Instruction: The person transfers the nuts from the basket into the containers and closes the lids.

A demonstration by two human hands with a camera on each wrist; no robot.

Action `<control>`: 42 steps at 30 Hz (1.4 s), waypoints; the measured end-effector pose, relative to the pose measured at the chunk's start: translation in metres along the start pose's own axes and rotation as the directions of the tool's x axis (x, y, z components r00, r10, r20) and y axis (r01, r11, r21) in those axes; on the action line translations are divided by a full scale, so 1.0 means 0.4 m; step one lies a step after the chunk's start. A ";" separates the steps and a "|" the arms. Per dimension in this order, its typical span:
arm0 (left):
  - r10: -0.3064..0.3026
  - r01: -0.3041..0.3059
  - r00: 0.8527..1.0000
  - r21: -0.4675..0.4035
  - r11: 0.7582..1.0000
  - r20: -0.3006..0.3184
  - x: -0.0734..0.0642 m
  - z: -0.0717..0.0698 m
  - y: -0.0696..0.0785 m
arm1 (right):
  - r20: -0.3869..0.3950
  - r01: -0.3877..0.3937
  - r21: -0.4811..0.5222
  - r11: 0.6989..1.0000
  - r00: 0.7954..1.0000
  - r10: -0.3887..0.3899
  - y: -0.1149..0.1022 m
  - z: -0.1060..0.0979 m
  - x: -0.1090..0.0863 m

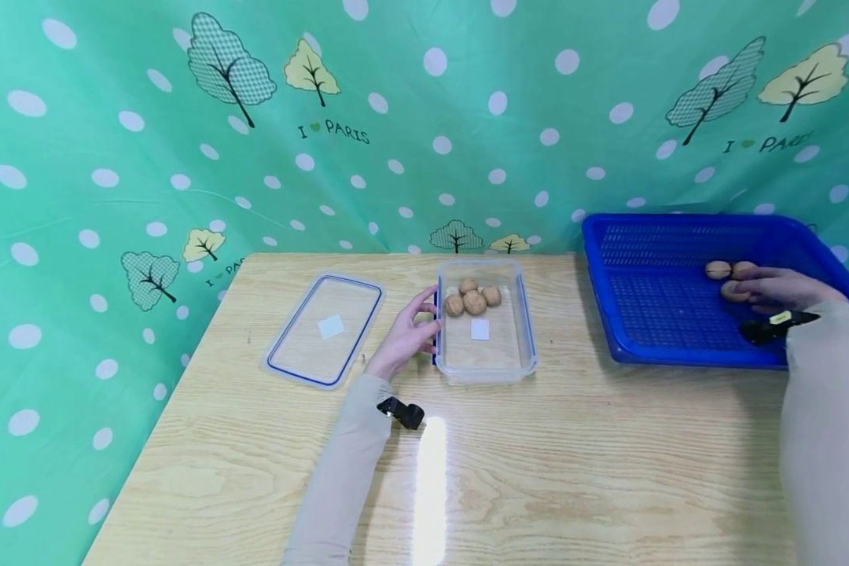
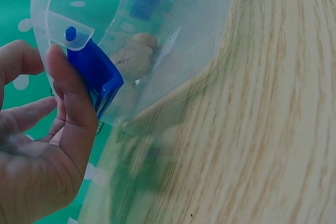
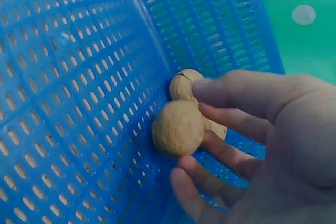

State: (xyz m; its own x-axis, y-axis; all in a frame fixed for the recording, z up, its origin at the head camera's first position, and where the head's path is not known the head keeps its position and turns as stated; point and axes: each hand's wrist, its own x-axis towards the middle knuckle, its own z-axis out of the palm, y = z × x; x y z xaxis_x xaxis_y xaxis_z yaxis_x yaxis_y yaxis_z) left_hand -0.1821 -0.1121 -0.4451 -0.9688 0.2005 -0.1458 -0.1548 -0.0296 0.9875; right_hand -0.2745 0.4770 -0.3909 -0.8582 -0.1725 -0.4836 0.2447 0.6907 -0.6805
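Observation:
In the head view my left hand (image 1: 409,334) is at the left side of a clear plastic box (image 1: 498,358). Its thumb rests against the blue latch (image 2: 97,77), with the other fingers loosely bent beside it. Several walnuts (image 1: 475,303) lie together toward the far end of the box. My right hand (image 1: 785,289) reaches into a blue basket (image 1: 679,363), fingers spread around a near walnut (image 3: 178,128). The thumb overlaps a farther walnut (image 3: 184,83) in the right wrist view, and a third walnut (image 3: 216,128) is partly hidden behind the fingers.
A clear lid (image 1: 300,358) with a blue seal lies on the wooden table (image 1: 573,464), left of the box. Green dotted cloth (image 1: 396,196) hangs behind the table. The basket stands at the right, its raised rim around the walnuts.

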 end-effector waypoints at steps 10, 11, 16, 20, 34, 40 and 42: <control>0.005 -0.005 1.000 -0.008 1.000 0.009 -0.003 -0.001 0.000 | 0.188 0.028 -0.033 0.999 0.982 -0.022 -0.015 0.023 0.008; 0.005 -0.005 1.000 -0.008 1.000 0.009 -0.004 -0.001 0.001 | 0.212 0.041 -0.033 0.999 0.977 -0.033 -0.017 0.023 0.009; 0.013 -0.013 1.000 -0.015 1.000 0.013 -0.004 0.000 0.005 | 0.377 0.090 0.142 0.986 0.916 -0.138 -0.012 0.010 0.024; 0.015 -0.014 1.000 -0.018 1.000 0.027 -0.002 0.000 0.006 | 0.446 0.194 0.361 0.912 0.823 -0.352 0.007 0.006 0.036; 0.014 -0.014 1.000 -0.006 1.000 0.021 -0.005 0.000 0.006 | 0.133 0.284 0.089 0.955 0.946 -0.294 -0.042 0.041 -0.002; 0.019 -0.019 1.000 0.004 1.000 0.016 -0.005 0.000 0.005 | 0.110 0.278 0.070 0.958 0.952 -0.284 -0.063 0.060 -0.010; 0.015 -0.016 1.000 0.005 1.000 0.017 -0.005 0.000 0.004 | 0.121 0.303 0.072 0.950 0.943 -0.310 -0.070 0.065 -0.011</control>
State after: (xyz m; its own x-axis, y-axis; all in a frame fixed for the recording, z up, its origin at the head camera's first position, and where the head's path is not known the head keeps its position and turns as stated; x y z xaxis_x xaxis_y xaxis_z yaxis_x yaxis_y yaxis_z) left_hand -0.1805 -0.1127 -0.4434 -0.9677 0.2164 -0.1295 -0.1388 -0.0283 0.9899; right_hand -0.2658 0.4400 -0.3841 -0.8306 -0.4613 -0.3120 0.0054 0.5535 -0.8328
